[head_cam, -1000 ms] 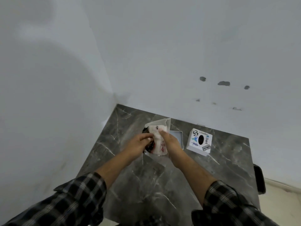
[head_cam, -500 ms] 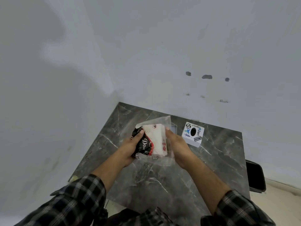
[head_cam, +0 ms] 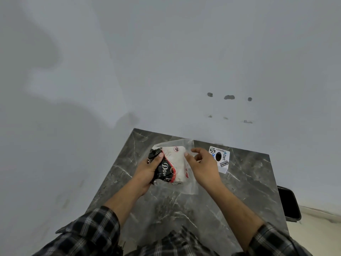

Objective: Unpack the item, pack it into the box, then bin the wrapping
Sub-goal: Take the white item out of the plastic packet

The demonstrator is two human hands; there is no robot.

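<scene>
The item point(head_cam: 170, 165), a folded bundle printed in black, red and white, sits inside a clear plastic wrapping point(head_cam: 188, 182) and is held just above the grey marble tabletop point(head_cam: 249, 182), near its far edge. The left hand point(head_cam: 147, 171) is clamped on the black end of the bundle through the plastic, thumb on top. The right hand point(head_cam: 204, 164) is at the other side with fingers loosely curled, its thumb touching the white end and its fingertips at the bag's upper edge; whether it truly pinches the film I cannot tell. Just beyond the right hand lies a white box point(head_cam: 221, 159) with printed stickers, partly hidden by that hand, so I cannot say whether it stands open. A dark object point(head_cam: 287, 204) shows past the tabletop's right edge. By my reading, unpacking is barely begun: the item is still bagged, and boxing it and binning the wrapping remain.
</scene>
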